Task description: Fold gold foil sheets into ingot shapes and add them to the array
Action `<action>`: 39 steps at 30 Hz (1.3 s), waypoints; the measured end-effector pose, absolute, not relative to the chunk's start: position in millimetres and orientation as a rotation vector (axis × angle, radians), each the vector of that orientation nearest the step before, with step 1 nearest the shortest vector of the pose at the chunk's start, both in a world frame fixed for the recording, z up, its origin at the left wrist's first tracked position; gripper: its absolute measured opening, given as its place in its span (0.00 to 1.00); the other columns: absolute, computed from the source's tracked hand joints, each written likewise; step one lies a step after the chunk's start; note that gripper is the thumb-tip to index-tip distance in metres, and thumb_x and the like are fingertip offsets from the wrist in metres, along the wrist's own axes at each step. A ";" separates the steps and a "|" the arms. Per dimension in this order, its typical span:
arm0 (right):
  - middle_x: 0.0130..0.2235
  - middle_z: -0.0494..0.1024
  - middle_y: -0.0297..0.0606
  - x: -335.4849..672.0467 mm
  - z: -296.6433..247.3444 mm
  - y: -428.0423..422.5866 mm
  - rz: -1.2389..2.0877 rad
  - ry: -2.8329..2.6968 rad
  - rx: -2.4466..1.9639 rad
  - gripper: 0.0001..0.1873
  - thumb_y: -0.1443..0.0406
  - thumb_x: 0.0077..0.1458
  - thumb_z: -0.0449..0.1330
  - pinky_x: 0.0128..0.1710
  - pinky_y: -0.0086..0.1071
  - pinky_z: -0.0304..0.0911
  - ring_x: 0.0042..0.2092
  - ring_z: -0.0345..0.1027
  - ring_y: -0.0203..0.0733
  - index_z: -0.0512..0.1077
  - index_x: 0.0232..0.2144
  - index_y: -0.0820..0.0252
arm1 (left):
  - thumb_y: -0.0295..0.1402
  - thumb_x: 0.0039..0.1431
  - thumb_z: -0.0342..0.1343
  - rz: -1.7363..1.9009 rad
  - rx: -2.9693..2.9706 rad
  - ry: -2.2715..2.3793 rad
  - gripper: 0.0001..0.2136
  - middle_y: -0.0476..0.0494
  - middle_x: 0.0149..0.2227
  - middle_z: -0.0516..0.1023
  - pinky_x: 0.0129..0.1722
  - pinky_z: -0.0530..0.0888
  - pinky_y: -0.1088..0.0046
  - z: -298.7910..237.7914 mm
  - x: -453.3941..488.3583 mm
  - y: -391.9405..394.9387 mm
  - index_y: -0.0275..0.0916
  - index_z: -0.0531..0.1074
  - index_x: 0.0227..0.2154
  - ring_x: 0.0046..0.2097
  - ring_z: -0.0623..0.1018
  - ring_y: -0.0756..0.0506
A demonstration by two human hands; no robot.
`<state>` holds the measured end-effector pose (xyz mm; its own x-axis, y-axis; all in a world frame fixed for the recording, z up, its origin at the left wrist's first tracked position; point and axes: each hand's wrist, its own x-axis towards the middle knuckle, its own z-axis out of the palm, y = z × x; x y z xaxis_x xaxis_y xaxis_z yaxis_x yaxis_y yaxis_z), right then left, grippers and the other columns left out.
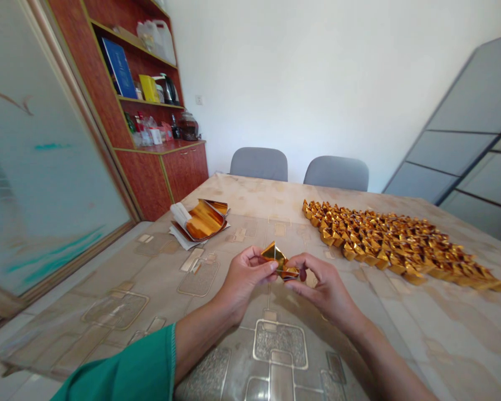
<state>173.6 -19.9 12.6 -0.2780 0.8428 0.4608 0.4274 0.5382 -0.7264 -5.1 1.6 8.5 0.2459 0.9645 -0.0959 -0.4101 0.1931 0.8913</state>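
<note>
My left hand [246, 277] and my right hand [321, 287] hold a small folded piece of gold foil paper [279, 260] between them above the table, pinching it from either side with their fingertips. Its shape looks like a boat or ingot, and part of it is hidden by my fingers. To the left lies a curling stack of gold foil sheets [204, 219] on white paper [183, 231]. Several rows of folded gold foil pieces [394, 245] cover the right of the table, beyond my right hand.
The table has a beige patterned cover [250, 195]. Two grey chairs [259, 164] stand at its far side. A wooden shelf cabinet [158, 172] with bottles and a kettle stands at the far left, beside a frosted glass panel [45, 167]. A grey panelled partition [463, 139] stands at the right.
</note>
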 end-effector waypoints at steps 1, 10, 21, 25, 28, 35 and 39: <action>0.31 0.76 0.33 173.6 12.5 -19.7 0.599 -1.893 -1.050 0.06 0.65 0.52 0.65 0.31 0.31 0.61 0.30 0.65 0.38 0.72 0.34 0.55 | 0.30 0.42 0.69 1.118 0.885 0.785 0.14 0.49 0.28 0.78 0.30 0.72 0.78 8.3 -4.8 1.3 0.35 0.69 0.28 0.28 0.76 0.52; 0.28 0.73 0.33 172.3 10.4 -17.0 0.628 -1.830 -1.072 0.08 0.63 0.53 0.64 0.31 0.31 0.58 0.31 0.64 0.38 0.70 0.25 0.57 | 0.31 0.45 0.68 1.085 0.940 0.736 0.12 0.47 0.31 0.80 0.32 0.73 0.79 6.8 -4.8 -0.1 0.34 0.69 0.28 0.31 0.77 0.53; 0.31 0.75 0.34 169.7 10.9 -18.3 0.702 -1.774 -0.975 0.08 0.63 0.52 0.65 0.36 0.34 0.61 0.34 0.68 0.40 0.70 0.25 0.56 | 0.31 0.43 0.69 1.089 0.929 0.747 0.14 0.51 0.25 0.78 0.29 0.73 0.80 8.2 -4.0 -0.9 0.35 0.68 0.25 0.26 0.76 0.54; 0.28 0.73 0.33 167.2 10.8 -19.5 0.747 -1.742 -0.994 0.09 0.63 0.53 0.64 0.33 0.33 0.60 0.32 0.66 0.39 0.69 0.25 0.56 | 0.31 0.41 0.70 1.074 0.896 0.738 0.14 0.51 0.24 0.77 0.29 0.73 0.80 8.3 -4.3 -0.4 0.35 0.68 0.25 0.26 0.76 0.54; 0.27 0.71 0.32 166.3 8.8 -20.1 0.805 -1.701 -1.018 0.10 0.62 0.55 0.63 0.32 0.32 0.59 0.31 0.64 0.39 0.67 0.25 0.56 | 0.31 0.41 0.71 1.049 0.838 0.720 0.15 0.50 0.26 0.78 0.31 0.75 0.79 9.0 -4.7 -0.4 0.35 0.69 0.26 0.27 0.76 0.54; 0.26 0.67 0.30 165.7 7.8 -21.1 0.870 -1.618 -1.032 0.12 0.61 0.56 0.61 0.30 0.31 0.55 0.30 0.58 0.37 0.64 0.25 0.57 | 0.32 0.42 0.71 1.052 0.807 0.702 0.14 0.47 0.29 0.80 0.31 0.75 0.79 11.2 -4.7 -2.3 0.35 0.70 0.27 0.29 0.77 0.53; 0.25 0.66 0.30 164.5 6.2 -21.0 0.878 -1.593 -1.032 0.12 0.61 0.56 0.61 0.29 0.30 0.54 0.29 0.58 0.37 0.64 0.25 0.57 | 0.32 0.41 0.71 1.070 0.842 0.715 0.15 0.48 0.28 0.79 0.32 0.76 0.78 9.4 -4.4 -3.0 0.35 0.69 0.26 0.28 0.77 0.53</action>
<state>164.5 -21.0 6.2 -0.1326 0.9270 0.3508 0.1989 0.3717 -0.9068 -4.4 -3.0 9.4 0.3226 0.9416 -0.0963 -0.4495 0.2419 0.8599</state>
